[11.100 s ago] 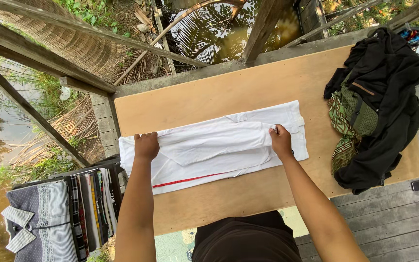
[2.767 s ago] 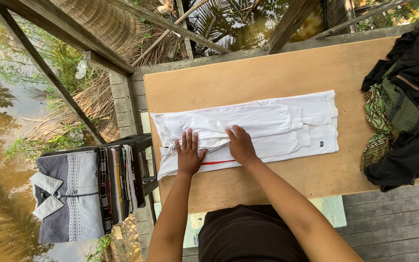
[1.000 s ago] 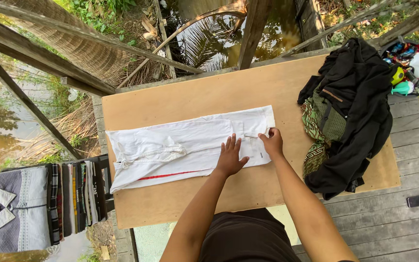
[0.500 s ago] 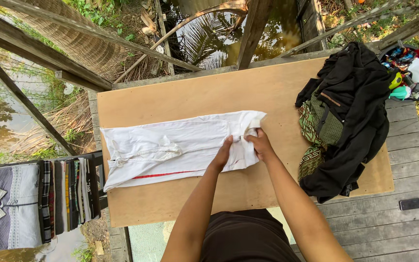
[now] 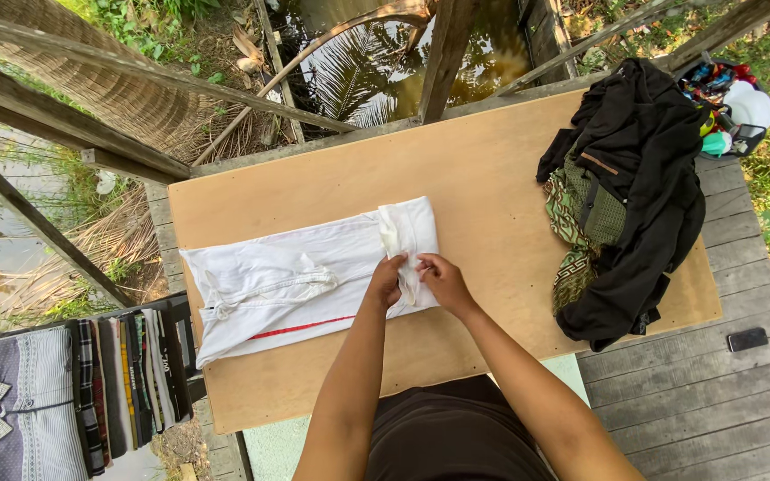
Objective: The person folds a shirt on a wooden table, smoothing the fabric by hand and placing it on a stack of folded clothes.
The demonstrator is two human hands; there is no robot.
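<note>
Two hands (image 5: 416,281) on one white garment (image 5: 296,278).

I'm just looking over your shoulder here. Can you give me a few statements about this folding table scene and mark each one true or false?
1. Both hands, left hand and right hand, grip the white garment. True.
2. The garment has a blue stripe. False: the stripe is red.
3. A dark clothes pile lies at the board's right end. True.
4. The folded shirts are stacked on the board. False: they stand beside it, lower left.
</note>
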